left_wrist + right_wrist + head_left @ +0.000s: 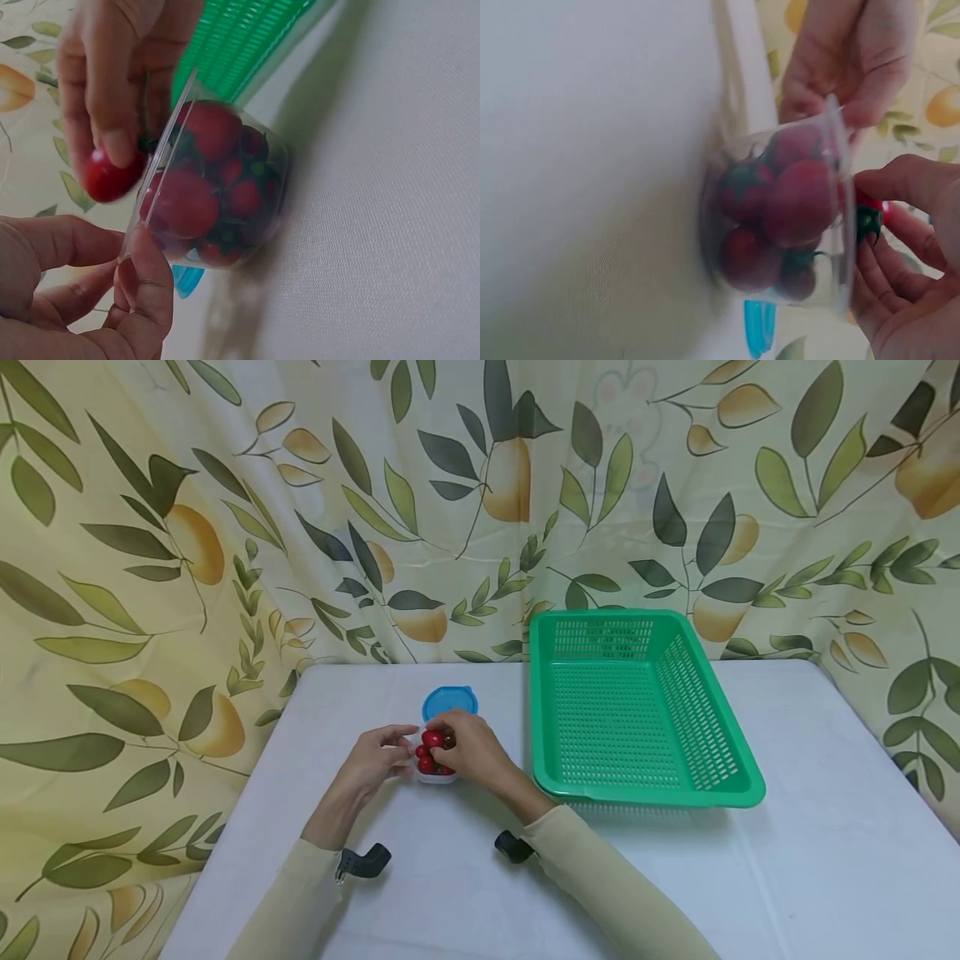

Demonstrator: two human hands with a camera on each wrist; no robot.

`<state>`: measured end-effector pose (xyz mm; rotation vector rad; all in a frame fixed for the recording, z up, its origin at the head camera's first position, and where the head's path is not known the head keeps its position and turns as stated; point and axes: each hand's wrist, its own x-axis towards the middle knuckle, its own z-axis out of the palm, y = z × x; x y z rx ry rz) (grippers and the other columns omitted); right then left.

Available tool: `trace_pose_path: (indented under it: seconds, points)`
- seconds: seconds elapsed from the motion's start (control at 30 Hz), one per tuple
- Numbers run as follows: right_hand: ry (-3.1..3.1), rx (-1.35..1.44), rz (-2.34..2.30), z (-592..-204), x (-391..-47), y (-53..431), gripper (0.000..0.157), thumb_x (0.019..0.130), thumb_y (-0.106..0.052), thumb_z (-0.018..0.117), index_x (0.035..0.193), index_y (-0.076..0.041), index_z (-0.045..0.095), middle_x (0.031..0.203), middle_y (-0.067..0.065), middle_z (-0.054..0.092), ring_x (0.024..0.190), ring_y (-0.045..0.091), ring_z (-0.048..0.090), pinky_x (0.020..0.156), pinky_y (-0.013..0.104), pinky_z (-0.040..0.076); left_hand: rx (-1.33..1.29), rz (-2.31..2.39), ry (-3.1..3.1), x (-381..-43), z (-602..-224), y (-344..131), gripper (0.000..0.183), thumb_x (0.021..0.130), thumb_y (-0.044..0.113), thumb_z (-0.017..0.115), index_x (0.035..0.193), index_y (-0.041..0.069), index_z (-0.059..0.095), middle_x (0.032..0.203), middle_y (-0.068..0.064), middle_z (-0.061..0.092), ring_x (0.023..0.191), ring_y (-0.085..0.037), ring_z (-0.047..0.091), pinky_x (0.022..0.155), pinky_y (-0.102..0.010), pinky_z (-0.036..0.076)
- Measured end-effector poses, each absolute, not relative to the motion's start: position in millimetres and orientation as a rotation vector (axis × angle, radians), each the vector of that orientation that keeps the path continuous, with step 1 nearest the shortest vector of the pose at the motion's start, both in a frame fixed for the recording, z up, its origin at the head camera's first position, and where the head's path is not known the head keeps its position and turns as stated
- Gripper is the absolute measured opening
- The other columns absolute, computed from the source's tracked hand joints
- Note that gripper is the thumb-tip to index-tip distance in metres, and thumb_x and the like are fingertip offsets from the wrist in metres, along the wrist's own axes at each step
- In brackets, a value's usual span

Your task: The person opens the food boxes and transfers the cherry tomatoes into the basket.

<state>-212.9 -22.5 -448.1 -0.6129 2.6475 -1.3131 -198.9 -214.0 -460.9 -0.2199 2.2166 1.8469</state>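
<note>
A small clear plastic tub [437, 779] filled with red tomatoes [799, 202] stands on the white table. My left hand [372, 760] pinches the tub's rim between thumb and finger, seen close in the left wrist view. Above the opening, my right hand [474, 750] holds one small red tomato [112, 176] by its fingertips; a green stem end [868, 221] shows on it in the right wrist view. Through the clear wall, tomatoes of different sizes appear, some with green calyxes. Just behind the tub lies a round blue lid [450, 703], partly covered by my right hand.
A large green plastic basket [645, 795] with slotted walls stands to the right of the tub, with nothing seen inside. The white tabletop [442, 893] ends at a curtain [300, 568] printed with leaves and fruit. Dark camera mounts [365, 862] sit at both wrists.
</note>
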Motion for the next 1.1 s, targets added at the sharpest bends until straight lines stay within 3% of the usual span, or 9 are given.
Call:
trace_pose_path:
  seconds: [0.3,0.73,1.1]
  points:
    - [2.444,-0.609,-1.574,-423.8,-196.1,-12.0,0.037,0.087,-0.002,0.077,0.123,-0.006,0.068,0.115,0.007,0.059,0.108,0.024,0.064,0.084,0.035,0.061,-0.273,1.85,2.21,-199.2,-460.9,-214.8,0.038,0.097,0.0,0.059,0.135,0.003,0.063,0.106,-0.011,0.053,0.09,-0.021,0.058,0.081,-0.037,0.061]
    - [2.456,-0.717,-1.544,-374.3,-173.3,28.1,0.036,0.087,-0.007,0.079,0.122,-0.009,0.07,0.116,0.003,0.069,0.107,0.02,0.066,0.091,0.036,0.059,-0.307,1.83,2.211,-197.9,-460.3,-211.4,0.037,0.098,0.004,0.06,0.135,0.006,0.063,0.109,-0.012,0.056,0.101,-0.029,0.059,0.085,-0.038,0.061]
    - [2.307,-0.765,-1.568,-339.3,-168.9,67.1,0.032,0.087,-0.005,0.078,0.118,-0.012,0.071,0.115,0.001,0.067,0.108,0.021,0.063,0.091,0.033,0.059,-0.329,1.81,2.228,-198.0,-459.0,-210.4,0.037,0.099,0.002,0.059,0.136,0.005,0.063,0.111,-0.014,0.056,0.102,-0.03,0.059,0.084,-0.036,0.061]
